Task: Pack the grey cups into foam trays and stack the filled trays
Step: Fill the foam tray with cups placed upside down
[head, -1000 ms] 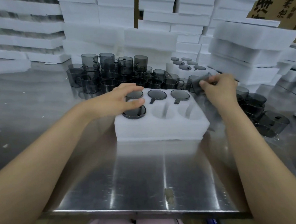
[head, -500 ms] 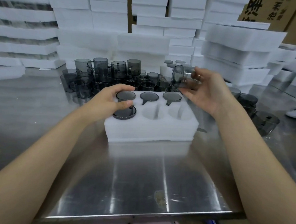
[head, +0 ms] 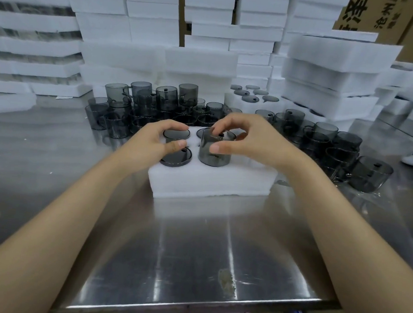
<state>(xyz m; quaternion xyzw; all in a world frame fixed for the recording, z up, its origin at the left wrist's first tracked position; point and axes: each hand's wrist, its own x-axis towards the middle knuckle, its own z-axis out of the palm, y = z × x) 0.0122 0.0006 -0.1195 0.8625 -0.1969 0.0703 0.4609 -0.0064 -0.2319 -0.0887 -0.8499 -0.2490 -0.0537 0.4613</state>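
Note:
A white foam tray (head: 211, 183) lies on the steel table in front of me, with grey cups sunk upside down in its back row and its front left hole. My right hand (head: 247, 141) grips an upturned grey cup (head: 212, 154) with thumb and fingertips, standing partly down in the front middle hole. My left hand (head: 151, 141) rests on the tray's left end, with its thumb on the sunk cup (head: 179, 158) and its fingers at the cup behind (head: 176, 133).
Several loose grey cups (head: 141, 105) stand behind the tray and more (head: 333, 143) lie to its right. A filled tray (head: 251, 96) sits further back. Stacks of white foam trays (head: 331, 74) wall in the back and right. The table's front edge (head: 193, 306) is near me.
My right hand has carried a cup from the pile at the right, turned it bottom up and lowered it into the front middle hole. My left hand stayed on the tray's left end.

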